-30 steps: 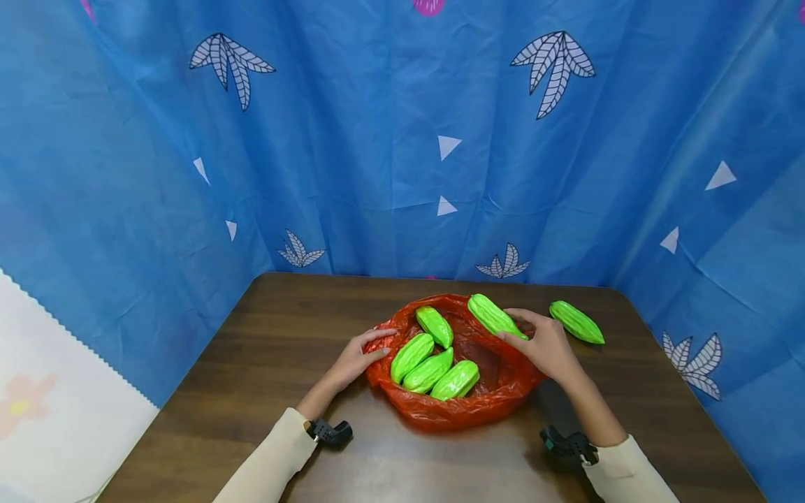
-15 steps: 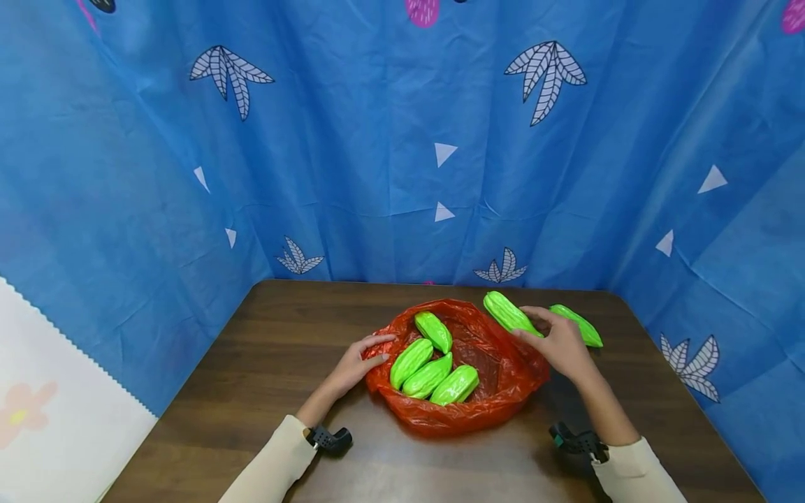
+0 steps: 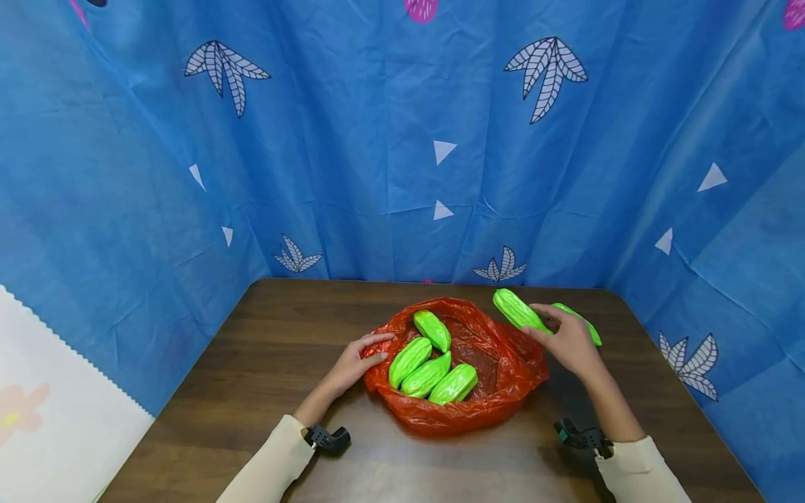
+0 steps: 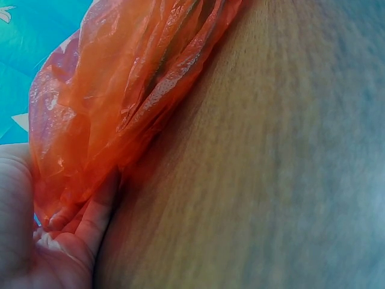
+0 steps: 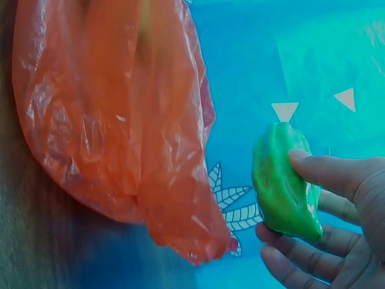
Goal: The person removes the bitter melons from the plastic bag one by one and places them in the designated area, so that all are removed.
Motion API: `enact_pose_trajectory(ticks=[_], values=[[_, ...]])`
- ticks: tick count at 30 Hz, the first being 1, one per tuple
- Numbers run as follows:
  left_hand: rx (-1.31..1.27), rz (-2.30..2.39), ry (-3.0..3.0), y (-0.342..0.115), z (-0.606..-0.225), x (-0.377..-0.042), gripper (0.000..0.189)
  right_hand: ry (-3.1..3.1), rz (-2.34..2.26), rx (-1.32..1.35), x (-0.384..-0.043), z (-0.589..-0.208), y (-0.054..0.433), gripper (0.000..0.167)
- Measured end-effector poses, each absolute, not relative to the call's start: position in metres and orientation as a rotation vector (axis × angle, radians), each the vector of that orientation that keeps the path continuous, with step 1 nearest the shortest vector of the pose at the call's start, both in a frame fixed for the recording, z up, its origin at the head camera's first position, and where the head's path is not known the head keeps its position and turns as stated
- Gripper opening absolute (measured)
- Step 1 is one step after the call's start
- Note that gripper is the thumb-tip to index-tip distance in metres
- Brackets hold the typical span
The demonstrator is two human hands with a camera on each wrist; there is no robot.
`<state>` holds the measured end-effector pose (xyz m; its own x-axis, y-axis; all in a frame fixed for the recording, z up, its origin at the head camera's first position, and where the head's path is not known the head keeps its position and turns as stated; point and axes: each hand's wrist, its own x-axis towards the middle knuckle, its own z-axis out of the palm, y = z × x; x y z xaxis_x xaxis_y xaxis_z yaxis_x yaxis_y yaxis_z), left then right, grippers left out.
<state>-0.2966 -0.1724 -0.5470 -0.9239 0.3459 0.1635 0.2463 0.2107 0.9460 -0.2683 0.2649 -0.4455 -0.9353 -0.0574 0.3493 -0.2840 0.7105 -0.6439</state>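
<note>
From my end I can read no lettering, label, brand, number or sign anywhere, whether in the head view or in either of the two wrist views.

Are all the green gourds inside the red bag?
No, the right hand holds one gourd outside the bag, and another gourd lies on the table.

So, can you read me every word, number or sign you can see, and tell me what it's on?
There are none I can read.
Crinkly red plastic bag: no writing shows.
Bright green, ridged, oblong vegetables: no writing shows.
Blue cloth curtain: only printed shapes, like white leaves and triangles, no letters.
Small black wrist devices: any marks are too small to read.
</note>
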Motion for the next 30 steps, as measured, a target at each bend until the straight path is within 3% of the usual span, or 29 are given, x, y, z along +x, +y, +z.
enact_pose_trajectory(ticks=[30], values=[[0.562, 1.854, 2.365, -0.169, -0.546, -0.295, 0.043, -2.628, 1.022, 0.105, -0.277, -0.459, 0.299, 0.056]])
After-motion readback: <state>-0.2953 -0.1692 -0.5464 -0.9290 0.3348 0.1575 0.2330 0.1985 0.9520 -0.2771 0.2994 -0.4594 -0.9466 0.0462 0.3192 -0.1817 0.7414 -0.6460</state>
